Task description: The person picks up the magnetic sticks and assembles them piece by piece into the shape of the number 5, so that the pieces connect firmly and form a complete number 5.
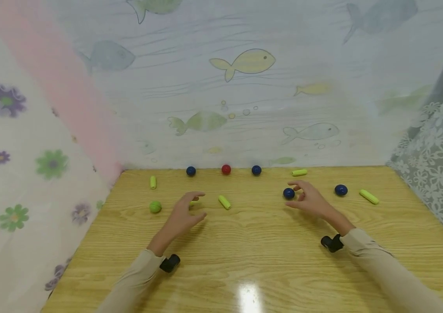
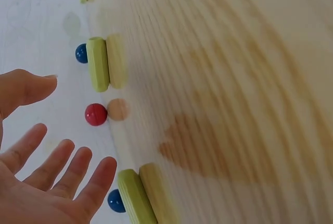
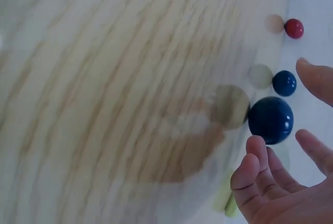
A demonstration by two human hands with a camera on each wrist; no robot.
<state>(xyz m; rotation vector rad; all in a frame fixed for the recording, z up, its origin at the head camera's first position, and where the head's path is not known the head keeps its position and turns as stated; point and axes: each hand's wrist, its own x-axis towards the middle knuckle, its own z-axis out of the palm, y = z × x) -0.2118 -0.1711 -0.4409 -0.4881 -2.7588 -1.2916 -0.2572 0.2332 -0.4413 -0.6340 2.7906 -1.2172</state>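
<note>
My left hand (image 1: 179, 218) hovers over the table with thumb and fingers spread, holding nothing. Behind its fingers a yellow-green stick (image 1: 191, 203) is mostly hidden; another ribbed yellow-green stick (image 1: 224, 202) lies just to the right. A green ball (image 1: 155, 207) sits to the left of this hand. My right hand (image 1: 312, 201) has its thumb and fingers parted beside a dark blue ball (image 1: 288, 193). In the right wrist view the fingertips (image 3: 244, 172) come close to the blue ball (image 3: 270, 120); whether they touch it, I cannot tell.
Along the table's back edge stand a red ball (image 1: 226, 169) and blue balls (image 1: 191, 171) (image 1: 256, 170). More sticks lie at the left (image 1: 153, 182), back right (image 1: 299, 172) and far right (image 1: 369, 197), near another blue ball (image 1: 341, 190). A fish-patterned curtain (image 1: 252, 130) closes the back.
</note>
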